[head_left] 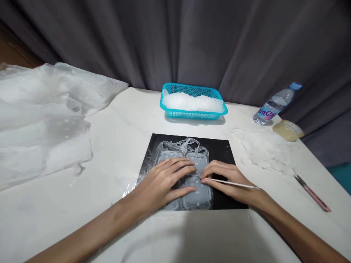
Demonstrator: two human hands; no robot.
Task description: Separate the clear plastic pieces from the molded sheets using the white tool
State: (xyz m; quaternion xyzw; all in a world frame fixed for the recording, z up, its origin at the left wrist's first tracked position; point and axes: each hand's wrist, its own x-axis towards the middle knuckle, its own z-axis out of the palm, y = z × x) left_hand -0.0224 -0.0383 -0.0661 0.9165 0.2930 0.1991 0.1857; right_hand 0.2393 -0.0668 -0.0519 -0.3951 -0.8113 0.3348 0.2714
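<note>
A black board (pixel 225 197) lies on the white table with several grey rounded panels (pixel 197 200) on it, covered in clear plastic. Looped translucent strips (pixel 189 144) join the panels at the far end. My left hand (pixel 171 179) rests on the left and middle panels, fingers spread and outstretched. In my right hand (pixel 226 177), a thin white stick (pixel 230 182) is pinched, its rear end pointing back toward the wrist. The fingertips touch the right panels near the gap between the upper and lower ones. The stick's tip is hidden by the fingers.
A turquoise basket (pixel 192 115) holding white fluffy material (pixel 193 102) stands at the back. Clear plastic bags (pixel 49 120) cover the left side. To the right are a water bottle (pixel 276 104), a tape roll (pixel 287 130), white shreds (pixel 265 149) and pink-handled scissors (pixel 314 194).
</note>
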